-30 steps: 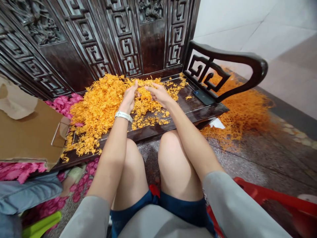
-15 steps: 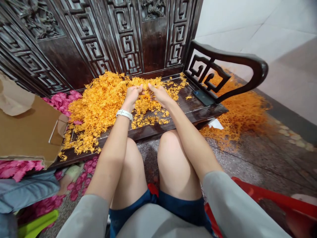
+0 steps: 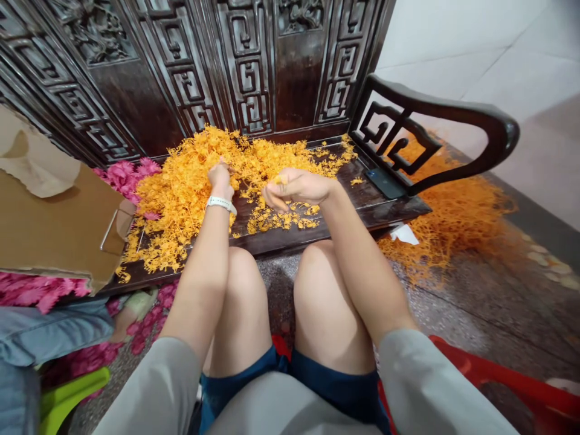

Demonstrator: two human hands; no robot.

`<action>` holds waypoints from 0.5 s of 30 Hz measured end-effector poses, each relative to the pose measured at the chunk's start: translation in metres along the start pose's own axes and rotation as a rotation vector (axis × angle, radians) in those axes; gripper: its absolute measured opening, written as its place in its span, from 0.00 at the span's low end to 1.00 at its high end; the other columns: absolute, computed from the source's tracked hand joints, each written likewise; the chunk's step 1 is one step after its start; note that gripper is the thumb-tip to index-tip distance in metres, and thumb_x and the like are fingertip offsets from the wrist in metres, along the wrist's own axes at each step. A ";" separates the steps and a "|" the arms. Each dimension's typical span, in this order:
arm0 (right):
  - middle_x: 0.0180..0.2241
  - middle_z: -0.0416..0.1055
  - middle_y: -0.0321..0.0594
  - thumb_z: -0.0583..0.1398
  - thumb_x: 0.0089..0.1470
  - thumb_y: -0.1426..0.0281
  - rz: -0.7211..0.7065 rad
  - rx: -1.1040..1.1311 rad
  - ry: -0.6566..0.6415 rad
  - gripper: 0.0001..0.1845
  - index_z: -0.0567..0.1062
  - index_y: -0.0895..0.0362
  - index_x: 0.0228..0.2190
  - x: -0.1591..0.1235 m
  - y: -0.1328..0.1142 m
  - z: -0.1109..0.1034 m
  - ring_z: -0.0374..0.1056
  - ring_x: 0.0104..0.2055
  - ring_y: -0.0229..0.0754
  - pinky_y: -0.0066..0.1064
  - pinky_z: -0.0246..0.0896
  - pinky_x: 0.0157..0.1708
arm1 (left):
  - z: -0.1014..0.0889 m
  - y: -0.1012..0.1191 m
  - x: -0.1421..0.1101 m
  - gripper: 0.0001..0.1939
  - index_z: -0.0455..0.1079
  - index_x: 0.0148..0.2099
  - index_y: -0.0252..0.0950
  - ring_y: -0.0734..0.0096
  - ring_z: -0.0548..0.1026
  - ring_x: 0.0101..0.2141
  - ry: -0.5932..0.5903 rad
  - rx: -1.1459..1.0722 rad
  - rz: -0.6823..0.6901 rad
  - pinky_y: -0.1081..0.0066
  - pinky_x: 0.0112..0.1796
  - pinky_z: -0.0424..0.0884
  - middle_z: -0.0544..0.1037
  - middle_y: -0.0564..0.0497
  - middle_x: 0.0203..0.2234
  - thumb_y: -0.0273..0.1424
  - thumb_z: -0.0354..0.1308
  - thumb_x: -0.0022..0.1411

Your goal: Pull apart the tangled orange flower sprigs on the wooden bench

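While the person sits facing a carved wooden table (image 3: 362, 202), the two hands are apart, with a short gap between them above the heap of orange shreds (image 3: 181, 205) that covers the left and middle of the table. The left hand (image 3: 220, 178), a white watch (image 3: 220, 204) on its wrist, points forward with its fingers (image 3: 217, 166) sunk among the shreds, so whether they close on anything cannot be told. The right hand (image 3: 294, 187) lies turned inward just above a thin scatter of shreds, its thumb and fingers pinched on a small orange tuft (image 3: 280, 179). The heap's long axis runs left to right along the table, beneath the carved back (image 3: 247, 66), and most of it lies ahead of and to the left of both hands; the left hand is the nearer, inside the heap, while the right hand is over its thinner right end. Beyond that end, a dark phone (image 3: 384, 183) lies on the table below the curved armrest (image 3: 435, 106). More orange shreds (image 3: 453, 217) spread across the floor at right, near a scrap of white paper (image 3: 405, 234). Pink shreds (image 3: 129, 178) show beside a cardboard sheet (image 3: 49, 232) at left.
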State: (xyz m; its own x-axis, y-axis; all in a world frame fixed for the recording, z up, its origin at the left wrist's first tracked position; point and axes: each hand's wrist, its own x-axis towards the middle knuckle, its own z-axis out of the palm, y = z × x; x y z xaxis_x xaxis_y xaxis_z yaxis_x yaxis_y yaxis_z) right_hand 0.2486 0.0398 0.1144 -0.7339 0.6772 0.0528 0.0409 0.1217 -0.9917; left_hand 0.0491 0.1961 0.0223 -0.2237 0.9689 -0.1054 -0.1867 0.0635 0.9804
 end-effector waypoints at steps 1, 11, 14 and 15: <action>0.25 0.68 0.38 0.70 0.57 0.37 -0.040 0.034 0.143 0.35 0.77 0.58 0.33 0.002 0.003 -0.002 0.66 0.30 0.39 0.32 0.64 0.32 | -0.004 0.001 -0.001 0.24 0.60 0.27 0.40 0.78 0.68 0.25 0.072 -0.018 0.005 0.73 0.33 0.65 0.68 0.57 0.20 0.33 0.57 0.80; 0.61 0.69 0.59 0.83 0.43 0.65 0.297 0.013 0.916 0.73 0.51 0.57 0.79 0.016 0.071 -0.042 0.72 0.50 0.51 0.36 0.73 0.38 | 0.019 0.015 -0.032 0.21 0.68 0.34 0.42 0.70 0.74 0.28 -0.195 -0.134 0.049 0.69 0.27 0.62 0.66 0.56 0.22 0.49 0.71 0.68; 0.62 0.70 0.57 0.79 0.51 0.53 0.180 -0.005 0.780 0.55 0.66 0.56 0.71 0.025 0.067 -0.032 0.72 0.55 0.50 0.34 0.74 0.41 | 0.030 0.013 -0.044 0.21 0.66 0.31 0.42 0.68 0.73 0.28 -0.316 -0.094 0.054 0.68 0.29 0.64 0.65 0.55 0.21 0.44 0.73 0.67; 0.59 0.73 0.55 0.76 0.55 0.50 0.145 -0.018 0.761 0.45 0.73 0.56 0.66 0.030 0.067 -0.029 0.72 0.53 0.48 0.33 0.73 0.40 | 0.033 0.012 -0.047 0.21 0.66 0.30 0.41 0.68 0.71 0.27 -0.362 -0.075 0.055 0.68 0.30 0.64 0.65 0.54 0.21 0.41 0.73 0.67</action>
State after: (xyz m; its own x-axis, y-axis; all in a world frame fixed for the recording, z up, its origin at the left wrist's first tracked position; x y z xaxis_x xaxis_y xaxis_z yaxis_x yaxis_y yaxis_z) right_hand 0.2493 0.0893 0.0533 -0.0528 0.9986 -0.0047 0.1166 0.0015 -0.9932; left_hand 0.0890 0.1595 0.0448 0.1152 0.9930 0.0257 -0.2569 0.0048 0.9664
